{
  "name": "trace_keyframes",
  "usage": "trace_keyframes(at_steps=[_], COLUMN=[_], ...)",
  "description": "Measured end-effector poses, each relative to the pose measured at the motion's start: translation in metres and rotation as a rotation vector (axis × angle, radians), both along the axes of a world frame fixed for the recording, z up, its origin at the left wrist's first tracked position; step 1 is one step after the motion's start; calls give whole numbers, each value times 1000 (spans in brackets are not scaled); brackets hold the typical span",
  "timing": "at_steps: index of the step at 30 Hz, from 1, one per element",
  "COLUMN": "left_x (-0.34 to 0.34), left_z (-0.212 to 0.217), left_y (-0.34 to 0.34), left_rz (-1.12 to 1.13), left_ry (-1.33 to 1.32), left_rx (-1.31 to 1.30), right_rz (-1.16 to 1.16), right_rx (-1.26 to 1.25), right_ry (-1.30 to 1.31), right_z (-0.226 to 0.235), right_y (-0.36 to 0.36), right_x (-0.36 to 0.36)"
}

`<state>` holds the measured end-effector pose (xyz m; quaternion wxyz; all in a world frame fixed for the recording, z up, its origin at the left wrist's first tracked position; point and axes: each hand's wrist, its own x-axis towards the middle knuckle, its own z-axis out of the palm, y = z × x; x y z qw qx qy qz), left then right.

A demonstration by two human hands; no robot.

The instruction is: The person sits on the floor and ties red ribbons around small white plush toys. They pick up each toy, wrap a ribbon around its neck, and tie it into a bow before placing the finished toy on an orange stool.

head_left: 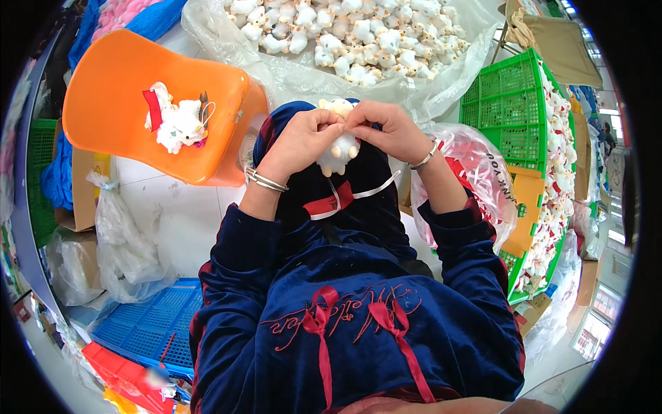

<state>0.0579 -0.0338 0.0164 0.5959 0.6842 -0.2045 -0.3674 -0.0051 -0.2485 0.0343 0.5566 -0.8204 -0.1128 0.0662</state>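
Observation:
A small white plush animal (339, 153) sits upright over my lap, gripped from both sides. My left hand (303, 138) pinches it near its head, and my right hand (388, 127) meets it fingertip to fingertip at the same spot. A red ribbon bow with white ribbon tails (332, 199) lies on my dark lap just below the toy. Both wrists wear silver bangles.
An orange plastic chair (124, 83) at the left carries finished plush toys and small scissors (181, 121). A clear bag of white plush toys (358, 34) lies ahead. A green crate (514, 117) with more toys stands at the right, a bag of ribbons (476, 172) beside it. Blue crates (148, 324) sit lower left.

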Motion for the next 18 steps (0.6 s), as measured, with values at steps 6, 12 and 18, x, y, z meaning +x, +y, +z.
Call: trace_keyframes(at_steps=[6,12,18], left_x=[5,5,3], left_z=[-9,-4,-4], left_y=[1,0,-1], left_rz=[-33,-34,-8], left_ry=[-6,22,42], left_rx=[-8,4,1], right_rz=[71,40,51], right_rx=[-44,-173,-339], right_ry=[44,93,-56], right_z=[10,20,20], right_y=[-3,4,11], right_x=[7,8,9])
